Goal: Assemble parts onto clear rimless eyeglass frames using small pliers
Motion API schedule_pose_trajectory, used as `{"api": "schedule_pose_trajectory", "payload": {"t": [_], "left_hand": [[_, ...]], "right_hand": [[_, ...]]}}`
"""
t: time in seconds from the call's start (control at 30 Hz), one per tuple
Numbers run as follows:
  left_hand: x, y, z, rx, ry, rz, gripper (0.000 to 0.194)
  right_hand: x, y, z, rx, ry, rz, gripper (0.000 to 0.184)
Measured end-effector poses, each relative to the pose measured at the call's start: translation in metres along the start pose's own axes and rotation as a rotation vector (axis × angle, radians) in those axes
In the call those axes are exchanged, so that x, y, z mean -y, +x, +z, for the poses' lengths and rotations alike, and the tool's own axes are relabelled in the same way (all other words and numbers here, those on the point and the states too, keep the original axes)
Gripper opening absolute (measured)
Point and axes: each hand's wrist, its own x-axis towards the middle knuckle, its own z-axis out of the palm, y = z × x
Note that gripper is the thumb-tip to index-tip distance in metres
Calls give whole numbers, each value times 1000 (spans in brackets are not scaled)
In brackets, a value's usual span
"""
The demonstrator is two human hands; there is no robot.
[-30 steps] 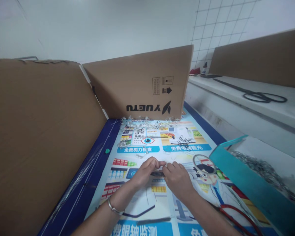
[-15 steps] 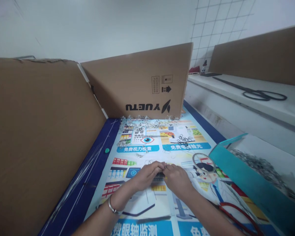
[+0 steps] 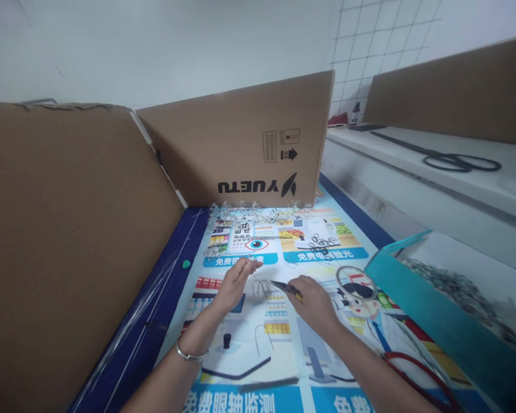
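Note:
My right hand point(image 3: 316, 304) is wrapped round a pair of pliers point(image 3: 287, 288) with dark jaws and yellow on the handles. The jaws point left, close to several bent wire hooks point(image 3: 261, 287) on the printed mat. My left hand point(image 3: 236, 284) is a little farther off to the left, its thumb and fingers pressed together near the blue printed label. Whatever may be between those fingertips is too small to make out. Nearer to me, another thin bent wire point(image 3: 264, 339) shows on the mat, between my forearms.
Clear beads point(image 3: 241, 213) line the foot of a cardboard panel point(image 3: 241, 149). Dark wire rings point(image 3: 322, 244) lie right of centre. A teal box point(image 3: 447, 327) of metal pieces, a round hoop point(image 3: 356, 283) and red-handled scissors point(image 3: 417, 373) are at right. Black scissors point(image 3: 451, 160) rest on the ledge.
My hands were together over the mat and have come apart. The left went left and slightly away from me; the right now shows the pliers. Bent wires between them have come into view.

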Motion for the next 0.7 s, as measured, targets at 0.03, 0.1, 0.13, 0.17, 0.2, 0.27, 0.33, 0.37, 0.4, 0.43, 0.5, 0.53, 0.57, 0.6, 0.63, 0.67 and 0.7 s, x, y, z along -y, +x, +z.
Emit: {"api": "schedule_pose_trajectory", "payload": {"t": [0.03, 0.1, 0.13, 0.17, 0.2, 0.27, 0.33, 0.37, 0.4, 0.43, 0.5, 0.53, 0.57, 0.6, 0.63, 0.67, 0.7], "left_hand": [[2, 2, -1, 15, 71, 29, 20], [8, 4, -2, 49, 205, 73, 20], [11, 4, -2, 70, 264, 80, 20], [15, 5, -2, 96, 315, 76, 21], [18, 5, -1, 127, 356, 65, 20], [24, 4, 1, 181, 399, 52, 20], [28, 2, 4, 228, 394, 56, 19], [30, 1, 5, 246, 385, 60, 17], [30, 0, 6, 257, 376, 65, 16], [31, -2, 7, 260, 371, 69, 14], [30, -3, 8, 257, 398, 78, 12], [29, -4, 9, 256, 433, 85, 13], [29, -4, 9, 258, 484, 93, 15], [28, -5, 9, 269, 549, 103, 17], [27, -5, 9, 285, 619, 116, 18], [26, -5, 9, 303, 688, 134, 19], [24, -6, 9, 320, 752, 156, 18]], "right_hand": [[-1, 1, 0, 4, 29, 28, 10], [-3, 1, 1, 11, 75, 62, 12], [-3, 2, 1, 16, 90, 73, 13], [-3, 2, 1, 22, 98, 82, 13], [-3, 2, 0, 30, 102, 90, 13], [-2, 2, 0, 50, 100, 100, 12], [-1, 2, -1, 69, 93, 102, 11], [-1, 3, -2, 76, 88, 105, 12], [-1, 3, -2, 80, 84, 108, 12], [-1, 3, -3, 81, 80, 111, 13], [0, 3, -3, 78, 73, 120, 13], [0, 3, -3, 81, 72, 123, 13], [0, 3, -3, 89, 71, 126, 13], [0, 3, -3, 103, 71, 129, 13], [0, 4, -3, 120, 71, 135, 13], [0, 4, -3, 134, 69, 141, 14], [1, 4, -3, 145, 68, 148, 14]]}}
